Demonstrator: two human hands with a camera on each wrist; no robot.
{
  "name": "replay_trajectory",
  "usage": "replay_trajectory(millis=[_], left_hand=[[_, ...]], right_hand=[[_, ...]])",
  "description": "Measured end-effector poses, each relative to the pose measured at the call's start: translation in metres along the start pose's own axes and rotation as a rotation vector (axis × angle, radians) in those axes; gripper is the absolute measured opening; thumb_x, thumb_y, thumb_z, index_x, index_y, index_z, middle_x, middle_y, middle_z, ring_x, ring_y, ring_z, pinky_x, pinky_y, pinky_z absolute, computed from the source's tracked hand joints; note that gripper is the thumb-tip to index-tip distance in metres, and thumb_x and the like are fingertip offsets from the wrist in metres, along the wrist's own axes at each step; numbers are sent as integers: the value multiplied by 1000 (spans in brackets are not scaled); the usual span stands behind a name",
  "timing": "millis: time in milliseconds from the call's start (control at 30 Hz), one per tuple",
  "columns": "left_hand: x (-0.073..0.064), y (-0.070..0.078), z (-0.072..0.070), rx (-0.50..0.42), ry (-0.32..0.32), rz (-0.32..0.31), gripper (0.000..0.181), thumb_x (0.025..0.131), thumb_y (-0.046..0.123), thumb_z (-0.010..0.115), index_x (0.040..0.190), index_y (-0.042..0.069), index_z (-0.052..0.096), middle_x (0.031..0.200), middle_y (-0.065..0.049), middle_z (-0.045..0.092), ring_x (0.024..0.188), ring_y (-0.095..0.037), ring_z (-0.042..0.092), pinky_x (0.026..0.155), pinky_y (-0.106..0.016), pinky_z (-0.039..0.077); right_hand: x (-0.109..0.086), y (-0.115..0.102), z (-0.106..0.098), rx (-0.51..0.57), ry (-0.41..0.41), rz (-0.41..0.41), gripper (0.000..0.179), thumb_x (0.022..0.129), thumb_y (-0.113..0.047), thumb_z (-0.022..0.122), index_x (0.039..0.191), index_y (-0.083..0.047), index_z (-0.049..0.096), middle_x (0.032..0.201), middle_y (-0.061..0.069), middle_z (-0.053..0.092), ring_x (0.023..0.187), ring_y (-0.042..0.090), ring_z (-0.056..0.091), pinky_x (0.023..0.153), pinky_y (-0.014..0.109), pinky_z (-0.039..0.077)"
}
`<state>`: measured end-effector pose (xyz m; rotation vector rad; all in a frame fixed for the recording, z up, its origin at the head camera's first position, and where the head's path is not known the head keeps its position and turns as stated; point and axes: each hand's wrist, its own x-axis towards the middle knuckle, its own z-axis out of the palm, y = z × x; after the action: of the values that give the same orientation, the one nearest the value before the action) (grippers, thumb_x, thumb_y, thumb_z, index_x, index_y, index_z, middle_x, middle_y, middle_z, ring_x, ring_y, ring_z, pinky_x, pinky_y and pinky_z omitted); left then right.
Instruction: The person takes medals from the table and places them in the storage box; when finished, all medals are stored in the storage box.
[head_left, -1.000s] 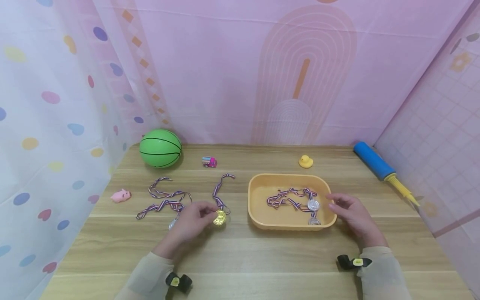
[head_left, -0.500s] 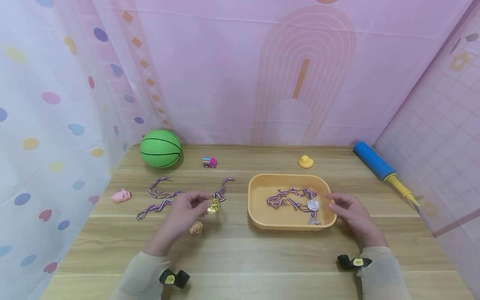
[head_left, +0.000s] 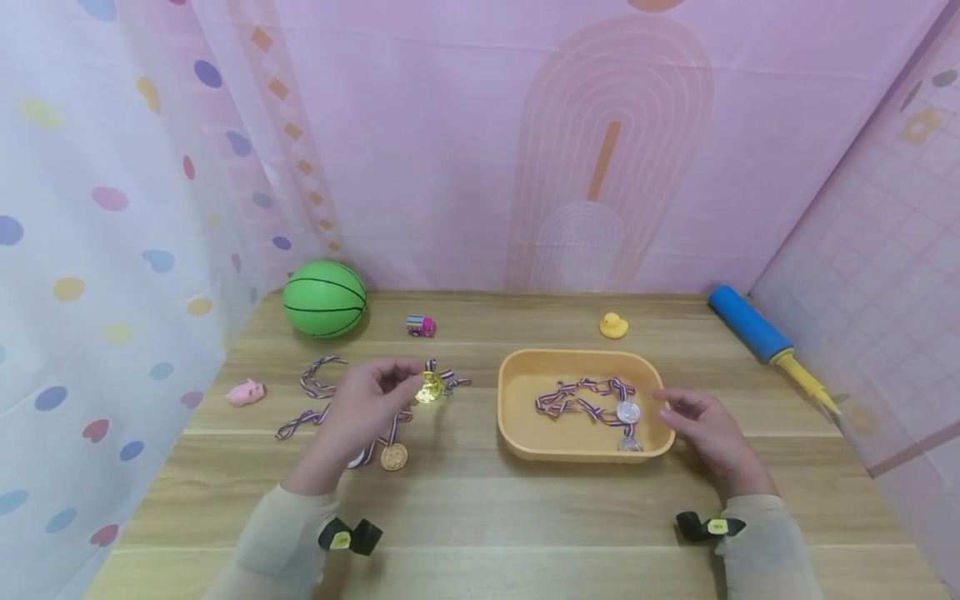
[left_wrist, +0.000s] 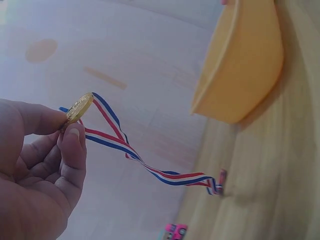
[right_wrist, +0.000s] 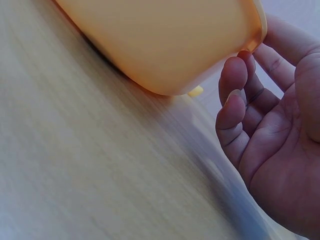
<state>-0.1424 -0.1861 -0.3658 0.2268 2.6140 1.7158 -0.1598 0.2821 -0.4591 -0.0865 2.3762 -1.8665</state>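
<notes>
Left hand (head_left: 367, 402) pinches gold medal (head_left: 430, 388) above surface (head_left: 525, 525), ribbon (left_wrist: 166, 175) trailing; right hand (head_left: 707, 429) at orange tray's (head_left: 577, 455) rim, pinch or touch unclear; apparently lifting step; next move likely calls for raising ribbon clear.

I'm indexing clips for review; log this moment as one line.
left hand: pinches gold medal above table | right hand: at right rim of yellow tub | tub: holds two silver medals | bronze-coloured medal: on table

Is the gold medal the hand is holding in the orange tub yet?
Out. The left hand pinches the gold medal in the air, left of the orange tub.
</notes>
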Motion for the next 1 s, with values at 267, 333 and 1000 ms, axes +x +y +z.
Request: replay_trajectory(millis=[267, 333, 1000], left_hand=[[7, 18, -3, 12, -10, 33, 18, 93, 17, 64, 109, 10, 66, 96, -8, 66, 80, -23, 63, 68, -32, 56], [9, 23, -3, 9, -13, 41, 17, 93, 16, 64, 108, 11, 66, 96, -7, 65, 80, -23, 63, 68, -31, 56], [35, 85, 17, -2, -43, 236, 12, 91, 15, 66, 102, 10, 68, 83, -5, 66, 72, -21, 61, 56, -26, 49]], right_hand=[[0, 1, -1, -5, -3, 1, 42, 90, -15, 68, 122, 9, 54, 116, -14, 58, 138, 44, 25, 110, 61, 15], [0, 2, -1, -7, -2, -2, 43, 90, -16, 68, 122, 9, 54, 116, -15, 59, 137, 44, 26, 110, 61, 15], [0, 1, 0, -43, 8, 14, 41, 91, -21, 68, 123, 2, 59, 118, -9, 60, 118, 13, 47, 108, 48, 31]])
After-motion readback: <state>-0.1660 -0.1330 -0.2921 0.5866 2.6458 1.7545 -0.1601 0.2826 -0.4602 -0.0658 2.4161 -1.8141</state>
